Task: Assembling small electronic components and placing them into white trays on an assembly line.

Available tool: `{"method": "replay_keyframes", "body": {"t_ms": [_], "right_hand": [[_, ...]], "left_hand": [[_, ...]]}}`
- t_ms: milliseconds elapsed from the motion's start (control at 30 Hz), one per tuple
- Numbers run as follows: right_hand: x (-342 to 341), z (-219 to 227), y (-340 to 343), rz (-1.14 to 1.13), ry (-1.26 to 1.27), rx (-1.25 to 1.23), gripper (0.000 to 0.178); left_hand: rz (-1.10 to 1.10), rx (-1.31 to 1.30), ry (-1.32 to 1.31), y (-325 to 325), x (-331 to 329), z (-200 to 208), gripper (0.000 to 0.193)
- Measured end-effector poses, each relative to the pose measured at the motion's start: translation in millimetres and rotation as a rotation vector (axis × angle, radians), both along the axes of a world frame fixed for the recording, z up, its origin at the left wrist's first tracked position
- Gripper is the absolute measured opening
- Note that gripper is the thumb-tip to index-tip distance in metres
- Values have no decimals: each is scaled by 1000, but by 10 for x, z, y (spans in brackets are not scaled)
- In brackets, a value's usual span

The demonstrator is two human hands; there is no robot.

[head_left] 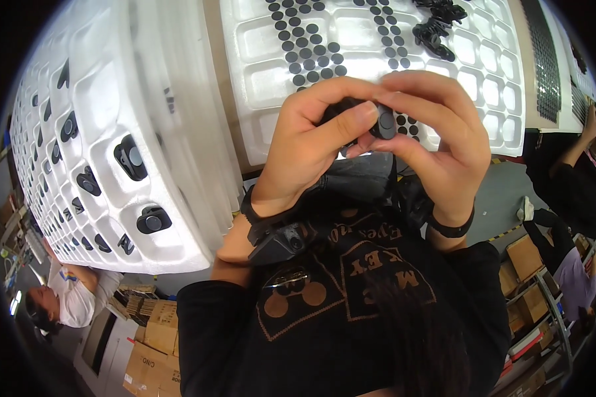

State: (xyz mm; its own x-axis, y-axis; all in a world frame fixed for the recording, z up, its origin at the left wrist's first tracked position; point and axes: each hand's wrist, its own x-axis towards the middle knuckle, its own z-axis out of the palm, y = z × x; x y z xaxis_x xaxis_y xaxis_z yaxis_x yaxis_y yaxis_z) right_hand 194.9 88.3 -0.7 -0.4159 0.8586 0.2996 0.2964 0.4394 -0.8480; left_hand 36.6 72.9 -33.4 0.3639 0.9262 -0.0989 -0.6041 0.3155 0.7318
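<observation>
We hold our two hands close together in the middle of the view. Our left hand (304, 142) is curled, and its thumb presses on a small black part (364, 119). Our right hand (437, 142) is curled too, and its fingers pinch the same black part from the other side. So both hands grip this one part, up in the air, above our black shirt (351, 311) and in front of the white tray. On the side of the part that faces us there is a round grey button (386, 122). It sits right by our left thumb tip.

Each of our wrists has a black band. The left band carries a small black box (275, 241).

Behind our hands lies a white foam tray (483, 73) with many square pockets. Rows of little black round pads (308, 43) lie on it. A small pile of black parts (437, 26) sits near its top edge.

To our left is another white foam tray (102, 86). Black parts with round buttons (153, 220) sit in its pockets, one in each.

Other people are nearby. One person in a white shirt (73, 298) is at the lower left, and another person (573, 264) is at the right. Brown boxes (155, 354) stand low down on the left.
</observation>
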Motion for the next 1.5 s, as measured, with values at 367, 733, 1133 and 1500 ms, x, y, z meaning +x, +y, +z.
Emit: {"method": "replay_keyframes", "body": {"t_ms": [367,733,1133,1500], "right_hand": [[153,-109,32,-389,-315,162,24],[112,-80,81,-326,-307,-168,9],[153,-57,74,-288,-261,-12,11],[228,89,101,-143,-362,-71,11]], "left_hand": [[23,-60,56,63,65,77,17],[-26,-10,245,45,58,81,32],[58,53,145,7,90,186,31],[99,55,201,-27,120,305,30]]}}
